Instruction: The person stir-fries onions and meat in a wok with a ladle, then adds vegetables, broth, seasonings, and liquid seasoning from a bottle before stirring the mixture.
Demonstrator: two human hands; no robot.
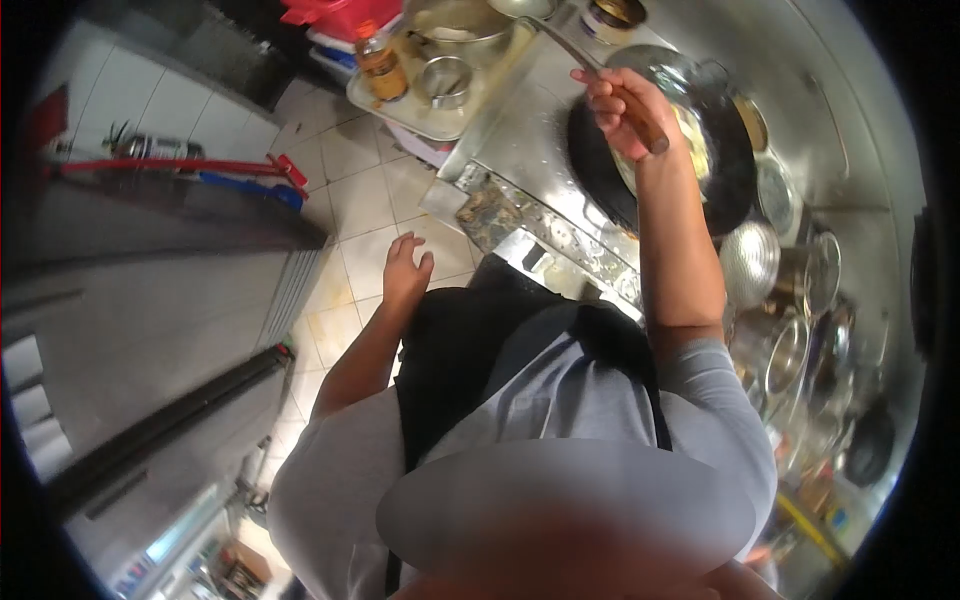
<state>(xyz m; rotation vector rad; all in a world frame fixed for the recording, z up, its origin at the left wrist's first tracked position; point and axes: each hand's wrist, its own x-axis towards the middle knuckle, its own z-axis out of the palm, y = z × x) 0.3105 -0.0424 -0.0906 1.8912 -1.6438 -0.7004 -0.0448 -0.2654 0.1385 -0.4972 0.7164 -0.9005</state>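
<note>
The right hand (655,100), over the round black wok (738,160), grips a brown-handled metal ladle (578,52) slanting to the frame's top centre; the left hand (404,272), loosely curled and empty, is well apart.

I am in a kitchen, by its look a commercial one. A big black wok (738,165) with food inside sits ahead of me on a stainless-steel counter (525,125), and over it my right hand (648,102) grips a wooden-handled ladle (572,44). To the wok's right and nearer me, steel pots (775,350) and a dimpled metal pan (750,262) crowd the counter. Left of the wok, a tray (455,120) carries an orange-capped bottle (382,68) and a metal cup (447,80). Farther left of it are pale floor tiles (360,195) and a fire extinguisher (160,147). I wear a black apron (435,360).
</note>
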